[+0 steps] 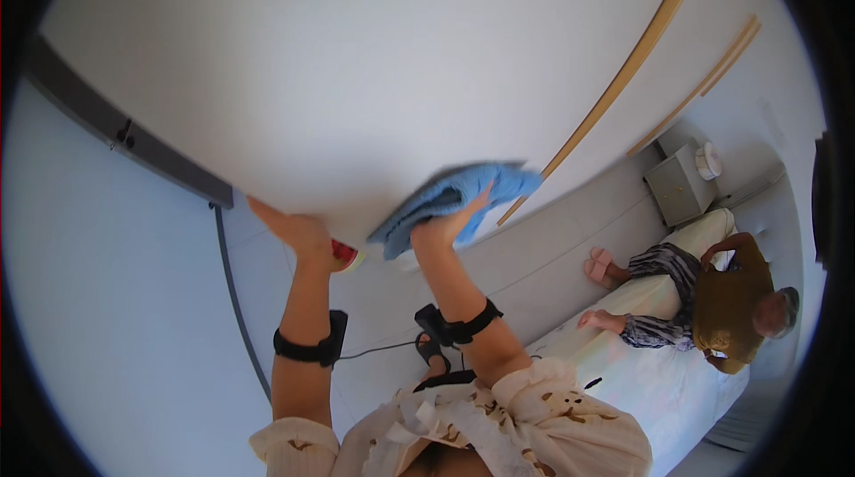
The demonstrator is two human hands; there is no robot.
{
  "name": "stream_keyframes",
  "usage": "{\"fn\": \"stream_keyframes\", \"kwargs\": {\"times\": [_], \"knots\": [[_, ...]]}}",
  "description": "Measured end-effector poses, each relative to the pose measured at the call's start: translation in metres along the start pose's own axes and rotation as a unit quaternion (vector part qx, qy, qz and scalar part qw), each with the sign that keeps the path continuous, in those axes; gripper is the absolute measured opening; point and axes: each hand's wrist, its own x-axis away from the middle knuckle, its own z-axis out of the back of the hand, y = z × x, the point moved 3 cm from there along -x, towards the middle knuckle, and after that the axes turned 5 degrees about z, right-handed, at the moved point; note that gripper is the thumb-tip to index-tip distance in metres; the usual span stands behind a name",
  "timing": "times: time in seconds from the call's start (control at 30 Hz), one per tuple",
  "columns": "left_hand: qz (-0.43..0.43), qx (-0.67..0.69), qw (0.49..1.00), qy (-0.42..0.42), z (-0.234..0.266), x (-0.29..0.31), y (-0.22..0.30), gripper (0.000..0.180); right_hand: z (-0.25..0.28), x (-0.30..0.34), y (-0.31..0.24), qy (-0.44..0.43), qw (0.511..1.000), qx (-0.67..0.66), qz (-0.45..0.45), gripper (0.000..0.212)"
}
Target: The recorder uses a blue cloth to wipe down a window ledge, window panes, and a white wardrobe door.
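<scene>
My right hand (448,224) presses a folded blue cloth (488,185), a thick towel-like piece, against a large white panel (356,58). Its thumb stretches across the cloth, and the other fingers are partly hidden in the folds. Further left, my left hand (292,229) is beside the panel's lower left edge, with fingers stretched toward the upper left. Near that wrist shows a red round thing with a pale rim (346,256), partly covered; whether the hand touches it I cannot tell. Both forearms wear black straps with small boxes.
A dark grey frame bar (134,134) runs along the left, and a wooden strip (623,76) edges the panel's right. At the right, a person (726,299) sits on a bed (614,388). Behind stands a grey bedside cabinet (681,187). A thin cable (378,350) hangs between my arms.
</scene>
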Motion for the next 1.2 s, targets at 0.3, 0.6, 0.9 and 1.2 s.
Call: {"fn": "stream_keyframes", "kwargs": {"times": [0.3,0.6,0.9,1.2], "knots": [[0.098,0.146,0.984,0.020,0.000,0.003,0.009,0.043,-0.042,0.039,-0.038,-0.285,0.613,0.301,0.673,0.084],[-0.026,0.058,0.998,-0.020,0.004,-0.002,0.026,0.043,0.078,-0.036,0.087,-0.259,0.883,0.132,0.369,0.077],[-0.016,0.057,0.997,0.053,0.000,0.000,0.012,0.042,0.132,-0.068,0.151,-0.178,0.861,0.383,0.282,0.080],[0.167,0.231,0.958,0.018,0.002,-0.016,0.027,0.043,0.151,-0.084,0.169,-0.113,0.958,0.265,0.009,0.076]]}}
